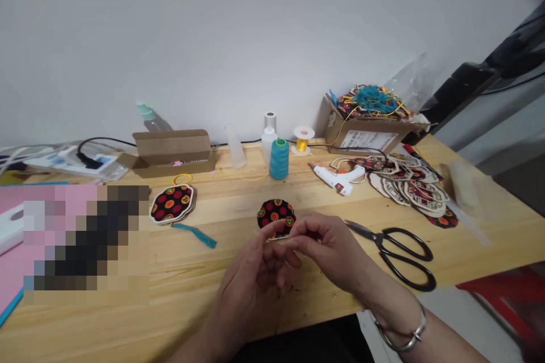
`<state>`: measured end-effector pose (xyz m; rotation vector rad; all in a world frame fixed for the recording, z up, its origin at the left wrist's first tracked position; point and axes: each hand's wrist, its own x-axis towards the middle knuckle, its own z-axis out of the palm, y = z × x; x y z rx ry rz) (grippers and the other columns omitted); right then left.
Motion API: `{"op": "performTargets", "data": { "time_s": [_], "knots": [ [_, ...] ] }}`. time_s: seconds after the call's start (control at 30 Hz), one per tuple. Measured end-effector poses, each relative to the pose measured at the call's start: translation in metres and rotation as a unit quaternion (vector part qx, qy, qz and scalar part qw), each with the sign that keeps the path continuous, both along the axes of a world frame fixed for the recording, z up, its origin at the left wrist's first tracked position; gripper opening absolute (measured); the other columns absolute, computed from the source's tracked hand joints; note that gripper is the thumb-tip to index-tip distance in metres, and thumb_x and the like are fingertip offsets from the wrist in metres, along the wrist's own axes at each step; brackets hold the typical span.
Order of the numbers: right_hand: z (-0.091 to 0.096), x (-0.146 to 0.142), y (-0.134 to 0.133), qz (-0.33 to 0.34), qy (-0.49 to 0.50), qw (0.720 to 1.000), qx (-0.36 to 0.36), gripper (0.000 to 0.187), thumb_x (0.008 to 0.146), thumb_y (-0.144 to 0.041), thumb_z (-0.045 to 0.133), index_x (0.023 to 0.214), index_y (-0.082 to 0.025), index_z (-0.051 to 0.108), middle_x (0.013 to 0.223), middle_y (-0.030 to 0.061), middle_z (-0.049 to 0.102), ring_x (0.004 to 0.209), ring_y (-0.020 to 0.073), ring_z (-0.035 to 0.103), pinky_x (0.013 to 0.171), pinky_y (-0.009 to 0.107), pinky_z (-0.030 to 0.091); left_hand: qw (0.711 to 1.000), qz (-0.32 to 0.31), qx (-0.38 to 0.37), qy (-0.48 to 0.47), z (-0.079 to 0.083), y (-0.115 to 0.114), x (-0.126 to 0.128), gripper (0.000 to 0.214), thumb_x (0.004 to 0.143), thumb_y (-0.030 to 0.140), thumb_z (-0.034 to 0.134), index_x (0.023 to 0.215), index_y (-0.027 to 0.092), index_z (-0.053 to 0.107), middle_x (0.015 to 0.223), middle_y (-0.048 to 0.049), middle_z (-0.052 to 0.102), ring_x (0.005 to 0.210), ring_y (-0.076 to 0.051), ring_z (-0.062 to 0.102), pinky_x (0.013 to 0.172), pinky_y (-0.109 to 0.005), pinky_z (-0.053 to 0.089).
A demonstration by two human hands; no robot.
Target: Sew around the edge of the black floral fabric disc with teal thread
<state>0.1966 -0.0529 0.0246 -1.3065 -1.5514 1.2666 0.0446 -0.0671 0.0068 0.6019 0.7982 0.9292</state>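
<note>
My left hand [251, 266] and my right hand [327, 244] meet above the front of the table. The right one pinches with thumb and index finger at the fingertips of the left, whose fingers are curled. Whatever lies between them is too small to make out. Just behind the fingertips is a black patterned fabric piece [272, 212] with red and orange flower motifs, its lower part covered by my hands. Close to my right hand lie black-handled scissors [378, 238], blades pointing left. A teal strip [198, 234] lies left of my hands.
Behind stand a teal thread cone [279, 161], a yellow thread spool [302, 144] and a white glue gun [338, 177]. Patterned pieces lie stacked at left [172, 204] and heaped at right [411, 184]. A full cardboard box [366, 139] and an open narrow box [174, 167] line the wall.
</note>
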Motion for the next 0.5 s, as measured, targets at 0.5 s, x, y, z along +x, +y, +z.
{"op": "performTargets", "data": {
  "time_s": [0.5],
  "knots": [
    [-0.0001, -0.0014, 0.0044, -0.012, -0.040, 0.999, 0.034, 0.012, 0.074, -0.014, 0.061, 0.062, -0.016, 0.061, 0.062, -0.0029, 0.058, 0.062, 0.0090, 0.050, 0.058, 0.021, 0.038, 0.968, -0.055, 0.076, 0.233, -0.0003, 0.0013, -0.0076, 0.017, 0.076, 0.031, 0.061, 0.083, 0.019, 0.071, 0.061, 0.0008, 0.057, 0.052, -0.009, 0.042, 0.048, -0.020, 0.032]
  ]
}}
